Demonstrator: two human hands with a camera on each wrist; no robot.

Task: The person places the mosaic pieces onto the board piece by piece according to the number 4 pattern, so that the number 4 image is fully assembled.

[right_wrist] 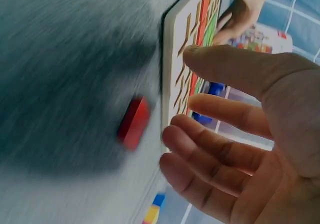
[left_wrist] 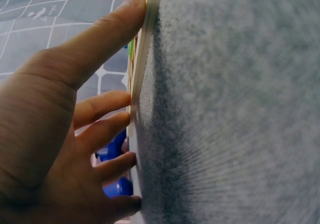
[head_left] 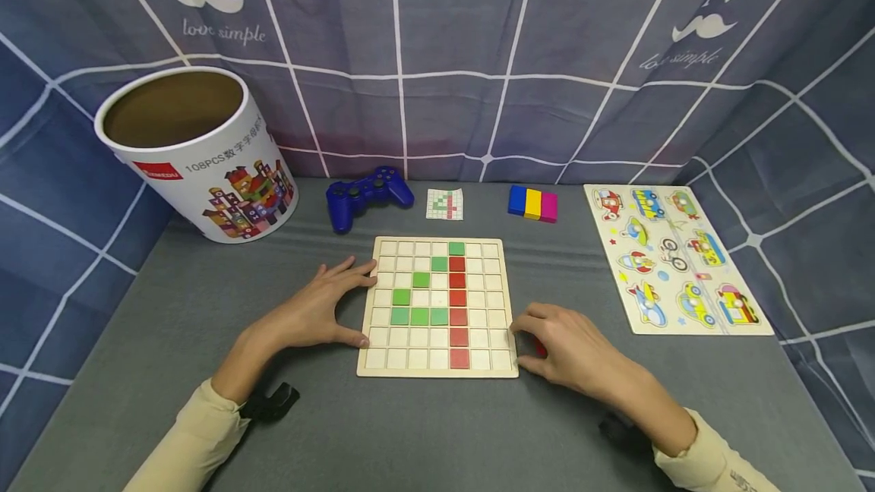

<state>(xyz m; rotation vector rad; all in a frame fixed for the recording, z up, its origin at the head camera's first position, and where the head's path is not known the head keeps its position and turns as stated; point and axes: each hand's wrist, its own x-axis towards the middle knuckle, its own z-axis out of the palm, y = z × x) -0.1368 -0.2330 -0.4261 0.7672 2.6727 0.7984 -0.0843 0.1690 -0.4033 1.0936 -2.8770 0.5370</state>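
A wooden grid board [head_left: 409, 358] lies flat on the table. Set in its cells are a column of red tiles [head_left: 458, 298] and a diagonal and short row of green tiles [head_left: 420, 279]. My left hand [head_left: 311, 310] spreads along the board's left edge, thumb and fingertips touching the rim in the left wrist view. At the right edge is my right hand [head_left: 563, 344], fingers loosely bent, thumb and fingertips close to the board. Beside the board on the table lies a red block [right_wrist: 134, 123], mostly hidden under the right hand in the head view.
Behind the board are a blue game controller [head_left: 369, 194], a small pattern card [head_left: 444, 204] and blue, yellow and magenta blocks [head_left: 532, 203]. A large white bucket [head_left: 198, 165] stands back left. A picture puzzle board [head_left: 656, 279] lies on the right. A checked cloth [head_left: 451, 36] hangs behind.
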